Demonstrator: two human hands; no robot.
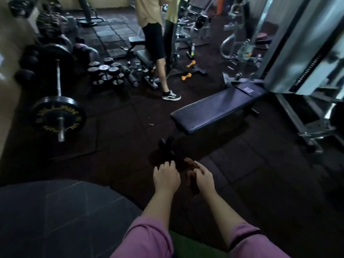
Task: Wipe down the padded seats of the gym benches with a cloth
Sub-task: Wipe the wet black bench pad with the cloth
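Cloth point(191, 180): dark brown, bunched, held low centre between both hands, above the dark floor mat point(251, 174). Right hand point(203, 178) has its fingers curled around the cloth, which hangs down past the wrist. Left hand point(166, 176) is loosely curled with fingertips pointing down at the cloth's far edge; contact is likely, but whether it grips cannot be told in the dim, blurred frame. Pink sleeves point(147, 239) are pushed up both forearms.

Flat bench point(210, 110): black padded seat, just beyond the hands, running from near centre out to far right. Its near end overhangs a black foot point(167, 144). The far end carries a pale printed label point(248, 89), unreadable.

No containers visible.

Writing: the near barbell plate point(56, 118), on the left, has yellow lettering around its rim, too blurred to read.

Room: open mat lies left of the bench, between it and the barbell. A metal machine frame point(305, 125) sits close along the bench's right side. Dumbbells point(107, 72) are clustered far left of centre, with two orange ones point(188, 70) further right. Two people stand far centre; one shoe point(171, 95) is planted near the bench's far-left side. A dark rounded pad point(61, 216) fills the near left corner.
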